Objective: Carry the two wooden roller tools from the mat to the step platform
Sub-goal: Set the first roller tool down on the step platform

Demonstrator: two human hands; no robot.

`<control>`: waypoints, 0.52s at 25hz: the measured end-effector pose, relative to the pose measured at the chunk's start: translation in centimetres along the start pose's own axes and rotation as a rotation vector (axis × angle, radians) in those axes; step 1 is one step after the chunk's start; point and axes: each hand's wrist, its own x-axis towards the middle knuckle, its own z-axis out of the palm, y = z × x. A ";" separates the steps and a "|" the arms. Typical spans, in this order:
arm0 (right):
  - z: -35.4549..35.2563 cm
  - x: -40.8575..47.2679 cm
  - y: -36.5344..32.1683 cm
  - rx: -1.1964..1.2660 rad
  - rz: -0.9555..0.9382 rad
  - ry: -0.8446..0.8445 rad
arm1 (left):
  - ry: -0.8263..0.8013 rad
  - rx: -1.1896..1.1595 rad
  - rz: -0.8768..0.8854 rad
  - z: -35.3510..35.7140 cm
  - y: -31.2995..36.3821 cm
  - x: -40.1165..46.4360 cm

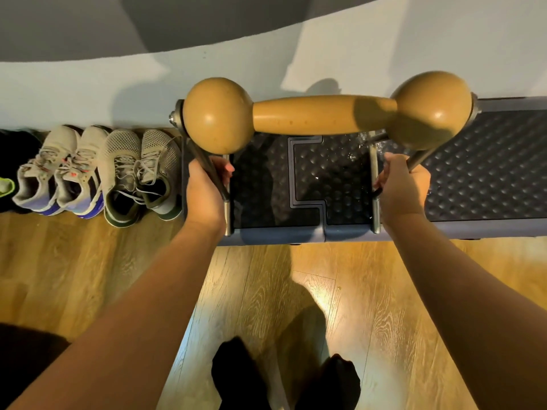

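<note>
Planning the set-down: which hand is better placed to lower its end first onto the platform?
Neither clearly: left hand and right hand grip the tan wooden roller's metal handles level above the dark studded step platform.

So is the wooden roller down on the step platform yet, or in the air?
In the air: both hands hold the wooden roller by its metal handles above the step platform.

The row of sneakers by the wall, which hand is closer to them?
Left. The left hand grips a metal rod of the wooden roller just right of the sneakers; the right hand grips the far-side rod, over the step platform.
</note>
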 end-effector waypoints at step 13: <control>-4.3 -10.8 -1.4 -0.494 0.049 -0.223 | 0.123 0.384 -0.031 -4.3 3.1 -8.9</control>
